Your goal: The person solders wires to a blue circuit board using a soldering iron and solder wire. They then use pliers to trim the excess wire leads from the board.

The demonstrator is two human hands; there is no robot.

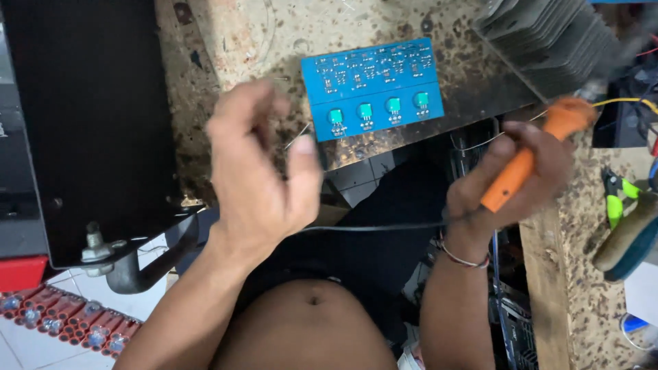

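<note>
orange soldering iron (pixel 528 161) being gripped in right hand (pixel 510 181), fingers wrapped tight, tip kept off bench. thin wire (pixel 296 136) being pinched by left hand (pixel 264 168) fingertips, beside blue circuit board (pixel 373 85) lying flat.

Right hand (pixel 510 175): orange soldering iron (pixel 531 154) was gripped | left hand (pixel 257 164): thin wire (pixel 296 136) was pinched in fingers (pixel 301 161) | blue circuit board (pixel 371 88) was laid on speckled worktop (pixel 288 34).

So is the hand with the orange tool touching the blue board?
Apart. The head view shows the right hand gripping the orange soldering iron off to the side, with bare speckled workbench between it and the blue circuit board.
</note>
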